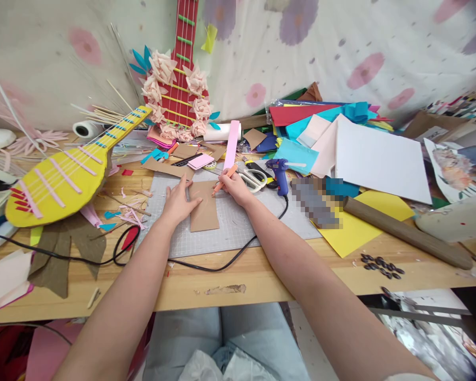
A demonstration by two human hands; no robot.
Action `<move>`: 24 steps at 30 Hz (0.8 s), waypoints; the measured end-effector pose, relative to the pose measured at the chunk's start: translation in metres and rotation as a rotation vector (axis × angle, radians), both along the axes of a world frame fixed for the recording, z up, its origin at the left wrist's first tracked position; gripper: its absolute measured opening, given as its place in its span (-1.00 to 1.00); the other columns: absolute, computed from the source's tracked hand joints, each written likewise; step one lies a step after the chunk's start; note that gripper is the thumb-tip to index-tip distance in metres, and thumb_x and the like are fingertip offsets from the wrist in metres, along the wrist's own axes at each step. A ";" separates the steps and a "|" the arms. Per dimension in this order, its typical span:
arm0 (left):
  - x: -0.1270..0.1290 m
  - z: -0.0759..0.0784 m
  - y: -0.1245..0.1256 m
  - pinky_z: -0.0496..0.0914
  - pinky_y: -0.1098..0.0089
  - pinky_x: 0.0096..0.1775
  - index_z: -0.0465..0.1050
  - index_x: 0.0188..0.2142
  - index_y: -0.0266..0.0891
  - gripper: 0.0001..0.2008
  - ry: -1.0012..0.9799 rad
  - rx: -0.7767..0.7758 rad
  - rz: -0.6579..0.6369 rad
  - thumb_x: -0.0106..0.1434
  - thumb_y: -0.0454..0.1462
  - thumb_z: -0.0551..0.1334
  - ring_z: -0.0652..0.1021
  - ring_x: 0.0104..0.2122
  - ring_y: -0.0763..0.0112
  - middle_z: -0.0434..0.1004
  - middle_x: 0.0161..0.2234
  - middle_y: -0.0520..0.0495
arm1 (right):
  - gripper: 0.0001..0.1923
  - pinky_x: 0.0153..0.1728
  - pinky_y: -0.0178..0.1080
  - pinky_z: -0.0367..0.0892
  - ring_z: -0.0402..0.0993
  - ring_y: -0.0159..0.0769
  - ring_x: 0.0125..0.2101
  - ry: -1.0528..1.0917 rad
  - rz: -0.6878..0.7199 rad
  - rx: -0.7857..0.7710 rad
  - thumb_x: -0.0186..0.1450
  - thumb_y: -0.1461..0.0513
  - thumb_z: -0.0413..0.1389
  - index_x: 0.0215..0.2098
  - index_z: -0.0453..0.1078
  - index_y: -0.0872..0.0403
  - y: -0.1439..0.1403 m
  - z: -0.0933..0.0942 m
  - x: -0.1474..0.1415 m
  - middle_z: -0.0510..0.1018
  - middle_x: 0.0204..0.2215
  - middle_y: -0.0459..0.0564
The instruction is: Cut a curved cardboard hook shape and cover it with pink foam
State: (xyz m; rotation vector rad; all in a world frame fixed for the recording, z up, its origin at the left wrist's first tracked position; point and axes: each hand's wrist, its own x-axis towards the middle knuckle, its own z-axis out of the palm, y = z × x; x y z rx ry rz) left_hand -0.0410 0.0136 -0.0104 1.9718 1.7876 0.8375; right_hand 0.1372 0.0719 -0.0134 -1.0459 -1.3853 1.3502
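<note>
A piece of brown cardboard (204, 214) lies on the grey cutting mat (238, 227) in front of me. My left hand (178, 201) rests on its left side, thumb and fingers spread. In the fingers of my right hand (237, 188) is a slim orange pen (219, 186), its tip down at the cardboard's right part. Faint lines show on the cardboard near that tip. Just right of my right hand are white-handled scissors (256, 180). A pink paper strip (232, 143) stretches away behind the same hand.
A blue glue gun (278, 174) stands at the right, its black cable (230, 264) crossing the mat. To the left lies a yellow paper lute (63, 180); a red flowered instrument (178, 100) leans behind. Paper sheets (381, 159), a brown roll (404, 233) and black beads (381, 266) lie right.
</note>
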 end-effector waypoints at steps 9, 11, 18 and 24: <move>-0.006 -0.003 0.005 0.15 0.13 0.08 0.16 0.10 -0.15 -0.43 -0.174 0.272 0.119 0.06 -0.34 0.17 0.30 0.07 0.19 0.29 0.05 -0.18 | -0.81 -0.57 -0.42 0.20 0.09 -0.56 -0.71 0.252 0.027 -0.010 0.13 0.16 0.05 -0.49 0.12 0.06 -0.013 0.008 0.004 0.20 -0.78 -0.29; -0.007 0.001 0.004 0.18 0.18 0.07 0.20 0.07 -0.21 -0.48 -0.170 0.359 0.190 0.08 -0.41 0.09 0.33 0.03 0.23 0.32 0.00 -0.20 | -0.79 -0.50 -0.38 0.30 0.16 -0.55 -0.66 0.305 0.036 -0.020 0.10 0.13 0.10 -0.46 0.17 0.07 -0.017 0.012 0.005 0.24 -0.72 -0.28; -0.018 0.018 -0.001 0.19 0.25 0.05 0.23 0.02 -0.27 -0.52 -0.221 0.599 0.327 0.06 -0.47 0.03 0.37 -0.04 0.29 0.21 0.02 -0.24 | -0.76 -0.50 -0.37 0.35 0.27 -0.52 -0.54 0.464 -0.026 -0.088 0.04 0.13 0.17 -0.36 0.32 0.06 -0.017 0.015 0.011 0.35 -0.55 -0.19; -0.022 0.039 0.007 0.25 0.27 -0.08 0.34 -0.45 -0.24 -0.78 -0.163 0.524 0.450 0.21 -0.18 0.03 0.42 -0.22 0.31 0.40 -0.37 -0.11 | -0.82 -0.56 -0.44 0.27 0.23 -0.55 -0.62 0.651 -0.115 -0.259 0.08 0.14 0.13 -0.40 0.35 0.08 -0.010 0.016 0.020 0.30 -0.66 -0.22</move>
